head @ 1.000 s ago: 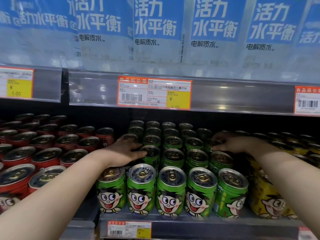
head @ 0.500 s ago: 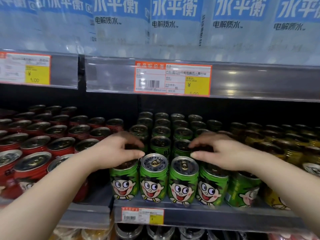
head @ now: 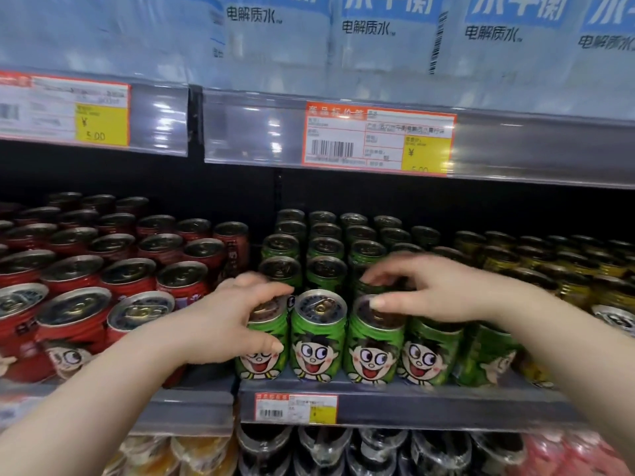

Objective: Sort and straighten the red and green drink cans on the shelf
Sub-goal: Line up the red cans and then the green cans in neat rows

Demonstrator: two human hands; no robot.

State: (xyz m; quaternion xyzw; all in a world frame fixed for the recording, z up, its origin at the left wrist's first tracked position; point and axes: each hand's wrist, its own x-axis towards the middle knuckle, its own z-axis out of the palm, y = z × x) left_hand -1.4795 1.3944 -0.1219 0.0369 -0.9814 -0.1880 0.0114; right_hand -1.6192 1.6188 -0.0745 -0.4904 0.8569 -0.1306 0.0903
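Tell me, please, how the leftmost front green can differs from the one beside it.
The left hand grips the leftmost can; the second can is untouched. The leftmost can's lid is partly hidden under the hand; the second can's lid shows whole. Both are green, upright, cartoon-faced, at the shelf's front edge.

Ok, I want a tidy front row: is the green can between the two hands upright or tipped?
Upright: the green can stands on its base at the shelf edge, lid up, cartoon face level.
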